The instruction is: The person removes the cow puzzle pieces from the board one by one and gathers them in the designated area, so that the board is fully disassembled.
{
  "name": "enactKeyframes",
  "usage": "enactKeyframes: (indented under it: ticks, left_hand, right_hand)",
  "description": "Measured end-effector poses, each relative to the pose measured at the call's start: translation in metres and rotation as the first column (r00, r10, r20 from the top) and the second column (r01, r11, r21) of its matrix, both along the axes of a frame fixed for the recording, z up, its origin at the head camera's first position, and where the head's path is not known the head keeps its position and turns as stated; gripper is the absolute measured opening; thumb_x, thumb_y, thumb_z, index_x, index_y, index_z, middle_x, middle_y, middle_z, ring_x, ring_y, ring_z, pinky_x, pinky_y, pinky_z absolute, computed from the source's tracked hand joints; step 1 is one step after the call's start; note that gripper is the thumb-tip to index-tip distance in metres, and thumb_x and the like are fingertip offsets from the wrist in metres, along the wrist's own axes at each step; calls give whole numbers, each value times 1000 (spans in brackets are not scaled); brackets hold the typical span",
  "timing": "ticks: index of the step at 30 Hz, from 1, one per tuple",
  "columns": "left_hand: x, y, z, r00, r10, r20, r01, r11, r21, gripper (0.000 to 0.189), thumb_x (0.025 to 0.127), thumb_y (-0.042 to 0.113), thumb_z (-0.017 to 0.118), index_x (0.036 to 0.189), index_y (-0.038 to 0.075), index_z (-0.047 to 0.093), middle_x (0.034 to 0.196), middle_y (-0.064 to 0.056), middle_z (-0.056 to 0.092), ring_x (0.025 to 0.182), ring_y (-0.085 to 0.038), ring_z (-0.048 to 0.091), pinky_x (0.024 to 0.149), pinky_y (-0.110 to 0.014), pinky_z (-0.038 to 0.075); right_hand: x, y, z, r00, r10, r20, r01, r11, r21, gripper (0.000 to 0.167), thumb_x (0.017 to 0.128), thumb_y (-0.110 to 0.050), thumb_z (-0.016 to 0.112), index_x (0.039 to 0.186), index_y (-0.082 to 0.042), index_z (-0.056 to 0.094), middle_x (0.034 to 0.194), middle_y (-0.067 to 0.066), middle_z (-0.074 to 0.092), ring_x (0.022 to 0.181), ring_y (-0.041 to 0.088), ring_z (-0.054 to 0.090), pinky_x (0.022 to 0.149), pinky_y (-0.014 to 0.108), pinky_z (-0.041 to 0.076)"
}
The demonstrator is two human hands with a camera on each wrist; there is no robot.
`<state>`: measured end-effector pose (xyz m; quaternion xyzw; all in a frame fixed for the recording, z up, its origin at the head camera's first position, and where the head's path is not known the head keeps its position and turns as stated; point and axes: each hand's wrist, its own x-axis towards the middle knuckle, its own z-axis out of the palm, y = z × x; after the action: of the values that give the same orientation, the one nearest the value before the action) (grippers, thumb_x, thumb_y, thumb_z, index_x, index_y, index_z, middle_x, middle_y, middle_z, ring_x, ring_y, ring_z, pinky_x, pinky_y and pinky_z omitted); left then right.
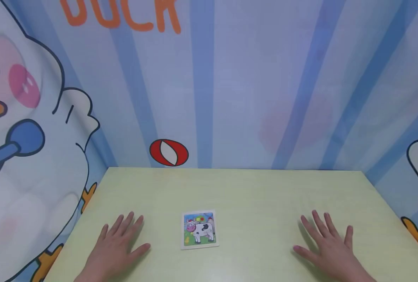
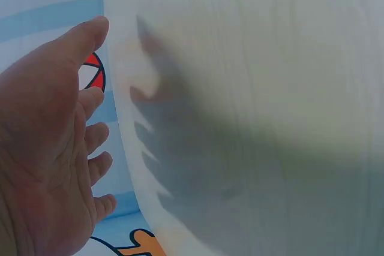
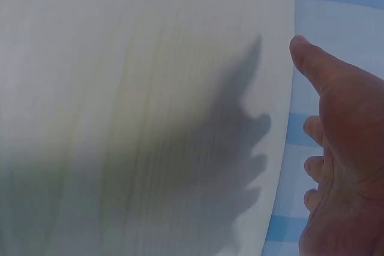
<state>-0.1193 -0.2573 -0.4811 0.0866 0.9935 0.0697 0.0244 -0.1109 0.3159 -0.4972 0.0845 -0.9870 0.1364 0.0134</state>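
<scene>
A square picture card (image 1: 200, 230) with a white border and a cartoon cow lies flat on the pale table, left of the middle. To its left my left hand (image 1: 115, 246) is spread palm down, fingers straight and thumb out toward the card. Farther off on the other side, my right hand (image 1: 330, 248) is spread the same way. Both hold nothing. In the wrist views, the left hand (image 2: 48, 136) and right hand (image 3: 348, 154) appear raised off the wood, their shadows falling on it apart from the fingers.
The light wood-grain table (image 1: 258, 203) ends at a blue-striped backdrop (image 1: 244, 86) behind it. Printed on the backdrop are a large white duck (image 1: 29, 203) at left, a red and white oval (image 1: 156, 152) and orange letters (image 1: 135, 26).
</scene>
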Motion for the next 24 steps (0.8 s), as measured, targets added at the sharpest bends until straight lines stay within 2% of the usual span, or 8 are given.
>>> enactKeyframes:
  ticks: [6,12,17,20,24]
  left_hand:
    - [-2,0,4,999,-36,3,36,999,-29,88,96,72,62,162,15,49,169,-22,39,155,-52,31,118,-81,19]
    - [-6,1,15,997,-75,-13,73,994,-79,87,94,69,67,160,15,51,168,-20,41,155,-51,32,119,-80,19]
    - [-10,4,24,992,-125,-19,122,987,-109,86,94,67,70,160,17,51,168,-18,41,155,-50,33,120,-78,21]
    - [-13,8,29,989,-146,2,145,983,-110,84,94,66,70,161,19,51,169,-17,40,155,-49,32,120,-77,21]
    - [-17,16,34,984,-168,51,172,981,-86,83,95,64,71,162,20,49,170,-15,39,157,-48,31,121,-76,21]
  right_hand:
    - [-1,-4,2,999,19,-30,-19,1000,2,93,95,-66,70,168,-18,37,175,22,21,163,48,0,110,89,-10]
    - [-12,-14,9,998,54,-33,-54,999,6,96,94,-68,70,168,-18,36,176,21,20,163,49,3,111,88,-12]
    - [-20,-28,19,995,93,-37,-93,996,-8,95,93,-69,70,166,-17,41,176,20,21,164,43,3,114,82,-16]
    - [-26,-38,25,991,124,-45,-124,992,-18,94,93,-69,70,165,-16,43,176,20,23,164,43,7,117,80,-15]
    - [-34,-52,34,985,166,-48,-167,986,-23,93,92,-69,71,164,-15,46,174,20,27,162,47,15,119,80,-7]
